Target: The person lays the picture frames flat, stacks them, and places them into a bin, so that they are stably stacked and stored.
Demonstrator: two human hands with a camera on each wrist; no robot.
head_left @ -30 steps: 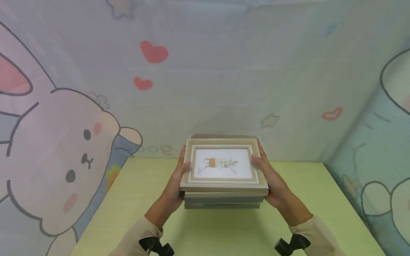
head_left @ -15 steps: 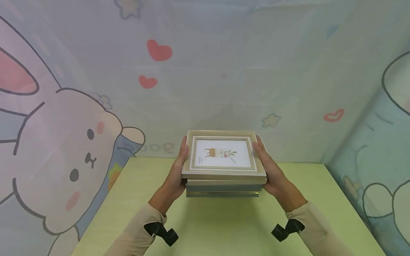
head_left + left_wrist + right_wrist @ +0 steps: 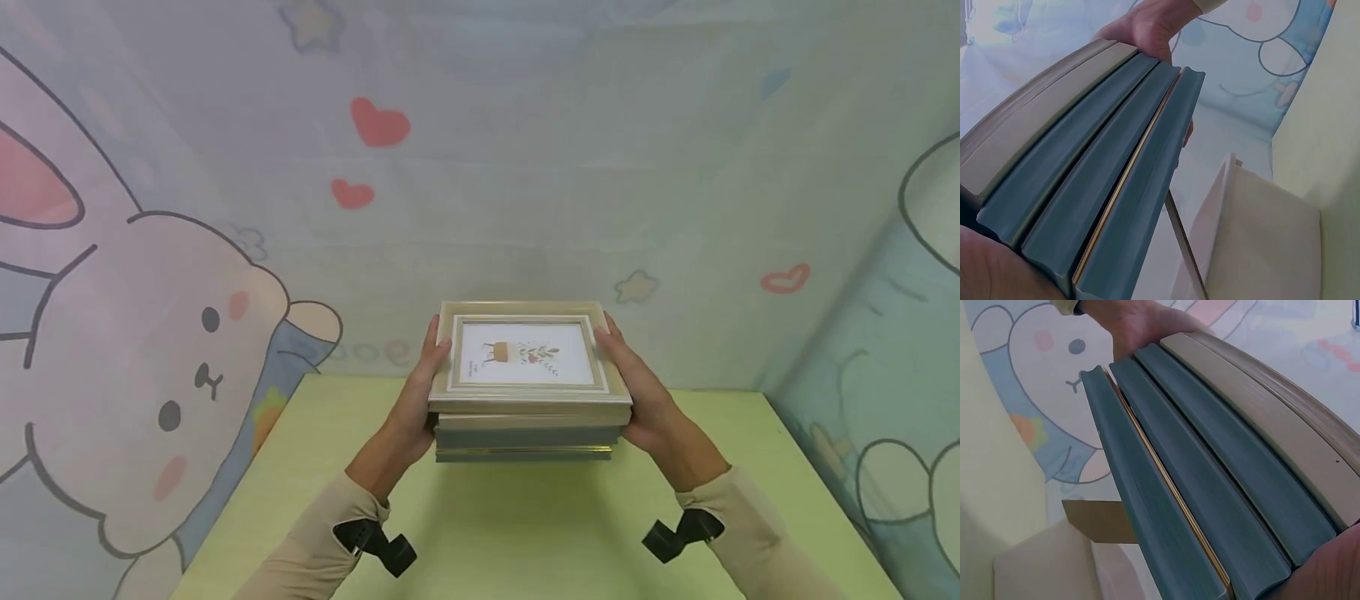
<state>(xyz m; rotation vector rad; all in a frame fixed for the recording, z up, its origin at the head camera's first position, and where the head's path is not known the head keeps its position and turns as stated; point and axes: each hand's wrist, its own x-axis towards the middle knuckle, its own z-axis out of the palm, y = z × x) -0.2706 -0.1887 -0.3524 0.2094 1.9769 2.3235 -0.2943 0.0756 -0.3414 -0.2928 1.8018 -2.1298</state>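
The left hand (image 3: 411, 412) gripped the left side of a stack of picture frames (image 3: 528, 400), thumb curled over the top rim and fingers underneath; the right hand (image 3: 643, 410) gripped the right side the same way. The stack was held level above the green table (image 3: 525, 533), near its far edge and close to the cartoon-printed curtain (image 3: 187, 333) behind, not touching the tabletop as far as the head view showed.

Judging from this, the step in hand looked like carrying the whole stack as one. Any next move would call for even pressure from both sides, so the lower frames would not slide out, and for keeping the stack flat.

The head view showed the top frame's face, a beige border around a small plant print, and only hinted at layers below. The wrist views showed the edges instead: one beige frame (image 3: 1285, 419) over grey-blue frames (image 3: 1197, 506), with a thin gold line between two of them. They also showed a pale box (image 3: 1260, 244) below the stack, which the head view did not.
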